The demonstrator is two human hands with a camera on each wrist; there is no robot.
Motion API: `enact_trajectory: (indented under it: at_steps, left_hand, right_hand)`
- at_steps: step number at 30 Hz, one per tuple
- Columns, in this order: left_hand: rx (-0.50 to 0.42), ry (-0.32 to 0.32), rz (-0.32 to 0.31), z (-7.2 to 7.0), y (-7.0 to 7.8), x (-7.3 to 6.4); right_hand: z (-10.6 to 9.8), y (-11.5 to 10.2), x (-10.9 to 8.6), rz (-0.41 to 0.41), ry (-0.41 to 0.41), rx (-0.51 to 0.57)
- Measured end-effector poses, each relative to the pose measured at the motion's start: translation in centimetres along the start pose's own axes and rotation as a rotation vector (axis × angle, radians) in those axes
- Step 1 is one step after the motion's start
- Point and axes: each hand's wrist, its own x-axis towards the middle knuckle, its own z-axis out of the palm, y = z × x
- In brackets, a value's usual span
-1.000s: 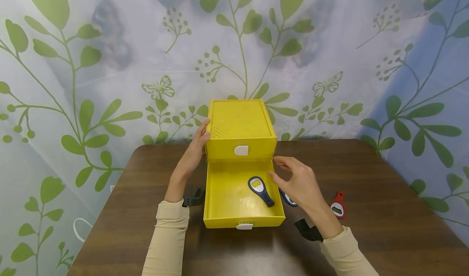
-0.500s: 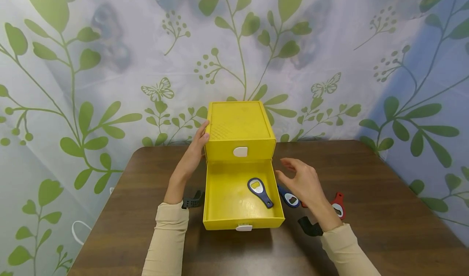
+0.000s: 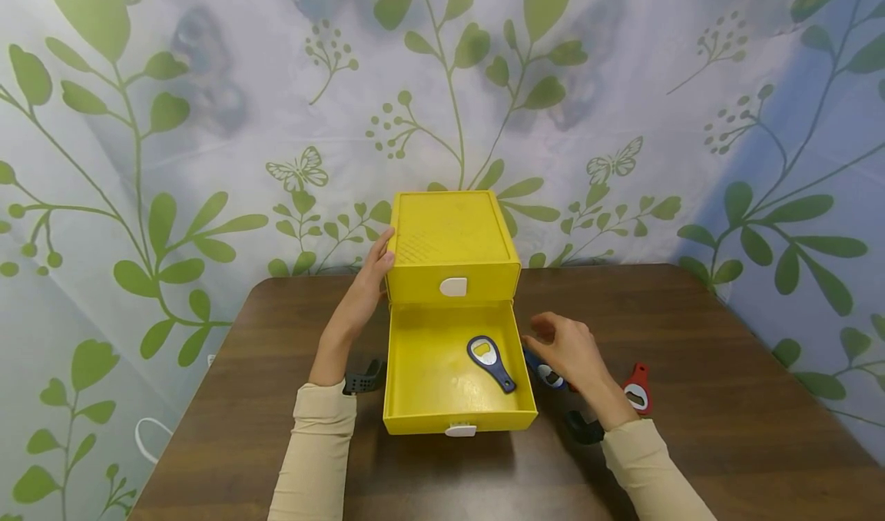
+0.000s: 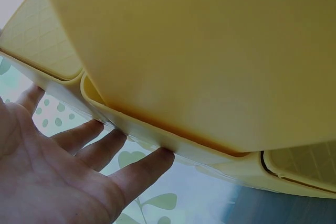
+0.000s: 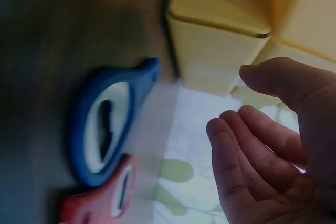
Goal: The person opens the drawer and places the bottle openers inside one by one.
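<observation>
A yellow two-drawer box stands on the table, its lower drawer pulled out. Inside that drawer lies a dark blue bottle opener with a metal centre. The left hand rests straight fingertips against the box's left side, as the left wrist view also shows. To the right of the drawer hovers the right hand, fingers loosely bent, holding nothing. Below it on the table is another blue bottle opener, partly hidden in the head view. Beside that one lies a red bottle opener, mostly covered by the hand from above.
Further right lies a red bottle opener on the brown wooden table. Dark wrist straps sit at both wrists. A leaf-patterned cloth hangs behind the table, and a white cord shows at the left.
The right hand has moved away from the drawer's right edge, then lowered toward the blue bottle opener beside it. The left hand and the drawer stay in place.
</observation>
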Motion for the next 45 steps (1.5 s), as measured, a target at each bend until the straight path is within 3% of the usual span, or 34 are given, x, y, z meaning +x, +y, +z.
enact_trajectory:
  at_steps: [13, 22, 35, 45]
  left_hand:
    - [-0.008, -0.004, 0.001, 0.1, 0.2, -0.1]
    - [0.001, -0.001, -0.001, 0.1, 0.3, 0.0]
    - [0.005, 0.0, 0.007, 0.2, 0.3, -0.2]
    - [0.003, 0.004, 0.002, 0.1, 0.2, -0.1]
  right_hand:
    - [1.5, 2.4, 0.4, 0.002, -0.1, -0.005]
    - [2.2, 2.9, 0.5, -0.017, -0.151, -0.027]
    - [2.4, 2.9, 0.3, -0.057, -0.122, -0.04]
    - [0.5, 1.2, 0.1, -0.072, -0.024, -0.005]
